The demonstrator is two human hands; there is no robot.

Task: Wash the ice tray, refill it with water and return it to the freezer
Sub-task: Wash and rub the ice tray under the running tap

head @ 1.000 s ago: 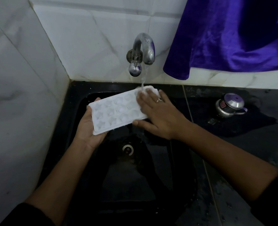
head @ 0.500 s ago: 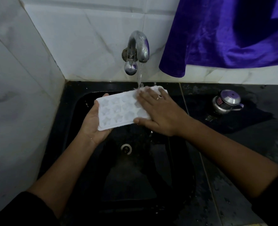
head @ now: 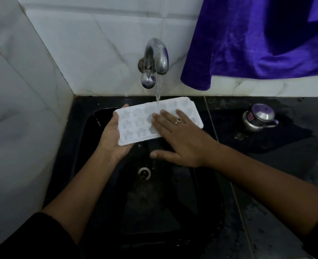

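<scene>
The ice tray (head: pixel 134 126) is a pale white plastic rectangle with rounded corners and a thin flat rim. Its top is pressed into three rows of small star-like hollows. It looks matt and a little see-through where water lies in it. It is held in the air over the sink (head: pixel 169 206), right under the tap (head: pixel 155 57), with its long side running left to right and slanting slightly away at the right end.

The tap is a short curved metal spout, dull and spotted, with a round knob below it. A thin stream of water (head: pixel 158 90) falls from it onto the far middle of the tray. The sink is black and glossy, with a round metal drain (head: pixel 144 172) at the bottom. The wall behind is pale, marble-look tile. A purple velvety cloth (head: pixel 257 40) hangs at the upper right. On the wet black table (head: pixel 285 174) beside the sink stands a small shiny steel pot (head: pixel 259 118) with a lid.

The left hand (head: pixel 111 139) grasps the tray's left end, with the palm under it and the thumb at the far corner. The right hand (head: pixel 180 141) lies flat on the tray's right half. Its fingers (head: pixel 163 118) are straight and spread, released rather than clenched, with the tips just short of the stream. Its thumb sticks out below the near edge, clear of the tray. One finger wears a ring (head: pixel 178 120).
</scene>
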